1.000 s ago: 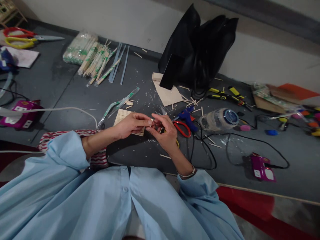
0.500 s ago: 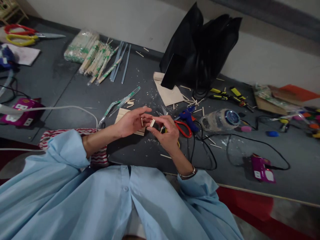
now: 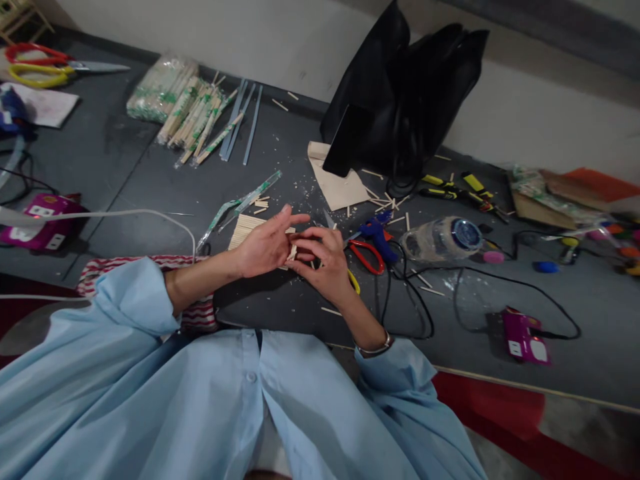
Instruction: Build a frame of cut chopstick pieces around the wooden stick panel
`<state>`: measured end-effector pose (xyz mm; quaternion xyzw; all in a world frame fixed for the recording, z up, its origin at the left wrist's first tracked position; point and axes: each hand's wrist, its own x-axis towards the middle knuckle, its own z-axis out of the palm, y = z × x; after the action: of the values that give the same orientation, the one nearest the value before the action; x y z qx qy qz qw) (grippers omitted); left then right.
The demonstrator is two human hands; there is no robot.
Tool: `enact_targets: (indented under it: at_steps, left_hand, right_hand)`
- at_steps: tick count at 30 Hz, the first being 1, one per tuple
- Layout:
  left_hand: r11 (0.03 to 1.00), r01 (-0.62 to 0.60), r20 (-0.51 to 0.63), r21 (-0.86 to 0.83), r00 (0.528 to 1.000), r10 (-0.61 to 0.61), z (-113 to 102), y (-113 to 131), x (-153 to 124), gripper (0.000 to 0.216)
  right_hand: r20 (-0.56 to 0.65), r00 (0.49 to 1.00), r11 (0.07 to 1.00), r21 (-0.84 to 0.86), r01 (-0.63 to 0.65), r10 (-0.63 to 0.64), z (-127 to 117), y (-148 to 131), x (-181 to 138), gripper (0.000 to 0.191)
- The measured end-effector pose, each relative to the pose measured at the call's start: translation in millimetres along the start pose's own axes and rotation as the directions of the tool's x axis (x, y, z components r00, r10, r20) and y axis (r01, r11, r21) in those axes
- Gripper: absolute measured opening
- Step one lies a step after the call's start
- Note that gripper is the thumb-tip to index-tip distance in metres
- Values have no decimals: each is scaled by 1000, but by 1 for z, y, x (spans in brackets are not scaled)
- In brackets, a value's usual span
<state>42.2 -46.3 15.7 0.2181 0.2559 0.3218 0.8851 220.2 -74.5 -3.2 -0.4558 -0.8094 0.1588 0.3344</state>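
Observation:
My left hand [image 3: 265,245] is held palm up over the grey table [image 3: 150,187], fingers stretched out, with small cut wooden sticks [image 3: 293,252] lying in the palm. My right hand [image 3: 325,263] touches the left palm, its fingertips pinched on one of those short sticks. Under both hands lies a flat panel of glued wooden sticks [image 3: 243,230].
Red-handled scissors [image 3: 365,257], a blue glue gun [image 3: 375,233], a clear plastic bottle [image 3: 440,239] and black cables [image 3: 450,293] lie to the right. A black bag [image 3: 400,100] stands behind. Wrapped chopsticks [image 3: 190,117] and large scissors [image 3: 40,67] lie far left; pink power adapters [image 3: 525,337] sit on the table.
My left hand has opened from a pinch to a flat palm. My right hand brought the short stick down into that palm.

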Motion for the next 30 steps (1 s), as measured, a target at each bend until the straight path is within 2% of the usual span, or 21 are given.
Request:
enact_targets:
  at_steps: [4,8,13,16,23,25,28,30]
  left_hand:
    - [1000,-1,5,-21,1000,1,1,1,0,52]
    - [999,5,25,-50,1000,-4,-2,2,0,34]
    - [997,17,27,-70,1000,-15,-5,3,1,34]
    - [997,25,20,-75,1000,-24,-4,3,2,40]
    - [996,79,72,-45,995,-76,-6,1,2,51]
    - [995,90,86,-48,993,-85,-7,1,2,49]
    - [994,84,94,-64,993,-78,-9,3,1,34]
    - [996,75,93,-49,993,-71,-10,3,1,36]
  right_hand:
    - [-17,1000,1000,2,8,-8,1,-1,0,29]
    - [-37,999,999,-32,12,-13,2,-2,0,28]
    - [-70,998,1000,14,1,0,3,-1,-1,31]
    - [-81,997,999,38,-6,9,2,-1,-1,31]
    - [-1,1000,999,44,25,-25,0,-1,1,30]
    - [7,1000,998,48,28,-28,0,0,1,28]
    - [-4,1000,998,58,-12,13,-1,2,0,28]
    - [-16,1000,996,85,-26,27,-3,2,0,28]
